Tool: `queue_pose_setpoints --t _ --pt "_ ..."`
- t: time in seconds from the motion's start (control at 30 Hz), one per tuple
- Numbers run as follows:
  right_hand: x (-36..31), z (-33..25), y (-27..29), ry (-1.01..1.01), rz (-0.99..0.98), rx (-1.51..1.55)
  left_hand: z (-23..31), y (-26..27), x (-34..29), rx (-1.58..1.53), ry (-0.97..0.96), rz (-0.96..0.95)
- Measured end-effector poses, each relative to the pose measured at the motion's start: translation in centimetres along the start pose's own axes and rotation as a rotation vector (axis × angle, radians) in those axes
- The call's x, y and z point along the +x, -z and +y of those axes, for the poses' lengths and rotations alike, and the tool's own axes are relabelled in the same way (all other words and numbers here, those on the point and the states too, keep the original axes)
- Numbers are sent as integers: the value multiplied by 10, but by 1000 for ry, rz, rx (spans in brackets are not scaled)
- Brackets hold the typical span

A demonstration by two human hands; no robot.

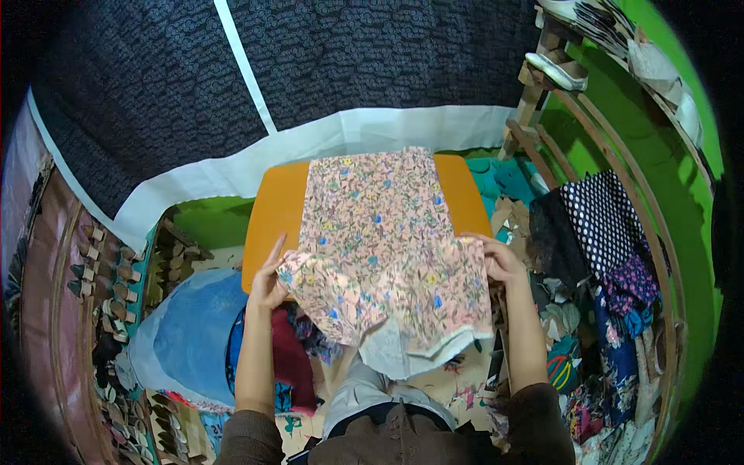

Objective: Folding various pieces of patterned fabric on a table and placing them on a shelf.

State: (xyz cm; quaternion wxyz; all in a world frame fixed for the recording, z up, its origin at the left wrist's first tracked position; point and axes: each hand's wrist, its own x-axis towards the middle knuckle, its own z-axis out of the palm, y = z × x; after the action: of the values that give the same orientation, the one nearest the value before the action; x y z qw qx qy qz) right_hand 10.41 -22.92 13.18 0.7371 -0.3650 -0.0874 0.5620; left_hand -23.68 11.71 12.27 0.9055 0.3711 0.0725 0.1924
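A pink floral cloth (376, 209) with blue and yellow flowers lies over an orange tabletop (273, 205). Its near end hangs off the front edge toward my lap, and the pale underside shows along the turned-up bottom. My left hand (270, 280) grips the cloth's left side, thumb and fingers partly hidden by the fabric. At the right side, my right hand (500, 260) pinches the cloth between thumb and fingers. Both hands are at the table's near corners, about level with each other.
A blue bag or sack (190, 329) stands left of me beside dark red cloth (291, 364). Wooden racks with shoes line the left side. On the right, a wooden rack (620, 155) bears polka-dot cloth (601, 217) and a white shoe (556, 71). Fabric scraps litter the floor.
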Motion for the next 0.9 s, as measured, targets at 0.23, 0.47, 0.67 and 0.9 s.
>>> queue_pose_setpoints --t 0.23,0.47,0.67,0.9 --pt "155 -25 -22 96 356 -574 43 68 109 -251 -127 143" --pt "250 -17 84 -38 642 -1734 -14 104 189 722 179 563" --pt "255 -38 112 439 505 -994 -40 63 241 1835 -220 185" --pt "309 -52 118 414 532 -1324 -41 108 310 1811 -66 638"
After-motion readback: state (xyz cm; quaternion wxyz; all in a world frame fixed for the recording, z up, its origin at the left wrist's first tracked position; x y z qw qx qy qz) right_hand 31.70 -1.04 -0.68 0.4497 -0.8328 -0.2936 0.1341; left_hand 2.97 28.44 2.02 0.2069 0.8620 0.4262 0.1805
